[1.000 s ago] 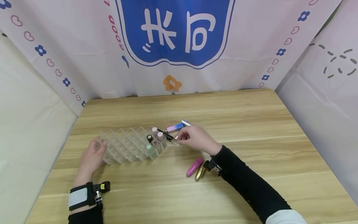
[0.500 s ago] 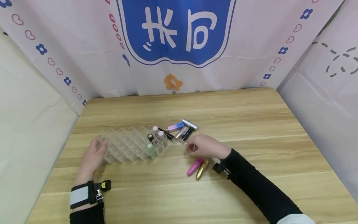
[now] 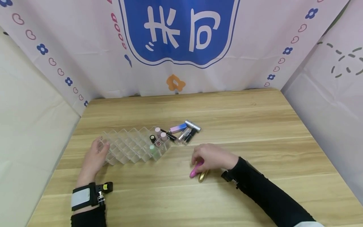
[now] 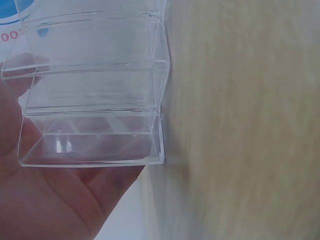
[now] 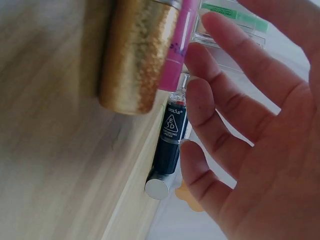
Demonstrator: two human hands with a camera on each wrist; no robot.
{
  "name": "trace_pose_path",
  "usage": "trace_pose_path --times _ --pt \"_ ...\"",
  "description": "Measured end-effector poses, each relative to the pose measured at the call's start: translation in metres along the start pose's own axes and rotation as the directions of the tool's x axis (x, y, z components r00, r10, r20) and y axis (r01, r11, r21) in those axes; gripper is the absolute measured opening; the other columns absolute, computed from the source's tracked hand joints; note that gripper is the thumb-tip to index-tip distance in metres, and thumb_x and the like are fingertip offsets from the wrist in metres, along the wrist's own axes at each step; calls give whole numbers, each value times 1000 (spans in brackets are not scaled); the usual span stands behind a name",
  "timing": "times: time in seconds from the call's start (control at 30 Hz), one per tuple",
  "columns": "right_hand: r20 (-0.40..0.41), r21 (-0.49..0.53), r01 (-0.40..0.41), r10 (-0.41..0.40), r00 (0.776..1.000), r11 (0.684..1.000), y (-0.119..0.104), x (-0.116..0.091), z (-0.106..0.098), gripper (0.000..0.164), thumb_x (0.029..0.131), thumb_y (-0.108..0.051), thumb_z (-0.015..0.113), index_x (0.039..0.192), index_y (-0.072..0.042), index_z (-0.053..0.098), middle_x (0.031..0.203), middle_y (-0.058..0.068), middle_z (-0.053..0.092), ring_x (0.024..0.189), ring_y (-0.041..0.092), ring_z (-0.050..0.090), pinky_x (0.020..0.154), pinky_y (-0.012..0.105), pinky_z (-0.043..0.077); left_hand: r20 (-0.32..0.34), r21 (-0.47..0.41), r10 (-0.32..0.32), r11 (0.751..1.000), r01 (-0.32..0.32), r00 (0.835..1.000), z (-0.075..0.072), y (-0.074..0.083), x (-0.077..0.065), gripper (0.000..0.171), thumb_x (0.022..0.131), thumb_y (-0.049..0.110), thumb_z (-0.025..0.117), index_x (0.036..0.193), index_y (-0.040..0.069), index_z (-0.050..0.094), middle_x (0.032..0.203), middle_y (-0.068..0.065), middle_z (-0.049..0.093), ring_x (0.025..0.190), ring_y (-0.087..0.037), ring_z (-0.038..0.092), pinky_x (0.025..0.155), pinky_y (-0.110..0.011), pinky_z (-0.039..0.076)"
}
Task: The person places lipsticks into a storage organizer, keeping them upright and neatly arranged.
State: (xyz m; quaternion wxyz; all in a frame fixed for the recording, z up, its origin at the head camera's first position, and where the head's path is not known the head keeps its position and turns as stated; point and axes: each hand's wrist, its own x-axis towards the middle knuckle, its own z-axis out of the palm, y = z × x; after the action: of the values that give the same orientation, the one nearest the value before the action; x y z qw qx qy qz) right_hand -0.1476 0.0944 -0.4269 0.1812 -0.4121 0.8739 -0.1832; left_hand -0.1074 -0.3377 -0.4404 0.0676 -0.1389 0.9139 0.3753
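Note:
My left hand (image 3: 94,160) grips the left end of a clear lipstick organizer (image 3: 127,146), thumb on the near side; the left wrist view shows fingers through its see-through wall (image 4: 95,135). Several lipsticks stand in its right-end slots, among them one with a green cap (image 3: 152,148) and two with pale pink caps (image 3: 163,135). My right hand (image 3: 214,156) is over a magenta lipstick tube (image 3: 193,173), thumb and curled fingers around its upper part, which they partly hide. Right beside it lies a gold lipstick tube (image 3: 203,177), large in the right wrist view.
Right of the organizer lies a loose group: a silver tube (image 3: 193,125), a pink-and-blue tube (image 3: 177,128), a black lipstick (image 3: 189,136), a clear-and-silver one (image 3: 182,135) and a slim black tube (image 3: 170,136). A printed cloth (image 3: 136,75) hangs behind the wooden table (image 3: 241,119).
My right hand has left the loose group, where it was at the clear-and-silver tube, and come nearer to me, down onto the magenta tube. My left hand stays at the organizer.

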Motion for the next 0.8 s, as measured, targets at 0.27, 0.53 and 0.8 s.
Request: trace_pose_path --times 0.27,0.53,0.8 --pt "7 -49 42 -42 999 998 -1 0 5 21 78 -34 81 95 -22 76 93 -12 66 83 4 58 79 22 50 -2 -9 1 1000 -1 1000 0 -1 -1 78 103 55 24 157 4 0 154 -40 18 139 -59 26 108 -72 28" --pt "-1 -78 52 -52 999 996 -1 3 11 16 78 -33 81 90 -25 76 89 -13 65 77 1 55 74 20 48 12 3 7 1000 -7 1000 0 -2 -1 78 104 53 24 157 2 0 153 -41 19 138 -60 26 109 -71 29" --pt "-25 -102 57 -60 998 993 1 10 13 10 80 -27 78 90 -26 75 88 -13 64 75 1 53 71 19 46 15 -5 8 1000 -8 1000 -1 -2 -1 77 104 52 24 156 1 -1 153 -41 17 138 -60 26 108 -71 29"
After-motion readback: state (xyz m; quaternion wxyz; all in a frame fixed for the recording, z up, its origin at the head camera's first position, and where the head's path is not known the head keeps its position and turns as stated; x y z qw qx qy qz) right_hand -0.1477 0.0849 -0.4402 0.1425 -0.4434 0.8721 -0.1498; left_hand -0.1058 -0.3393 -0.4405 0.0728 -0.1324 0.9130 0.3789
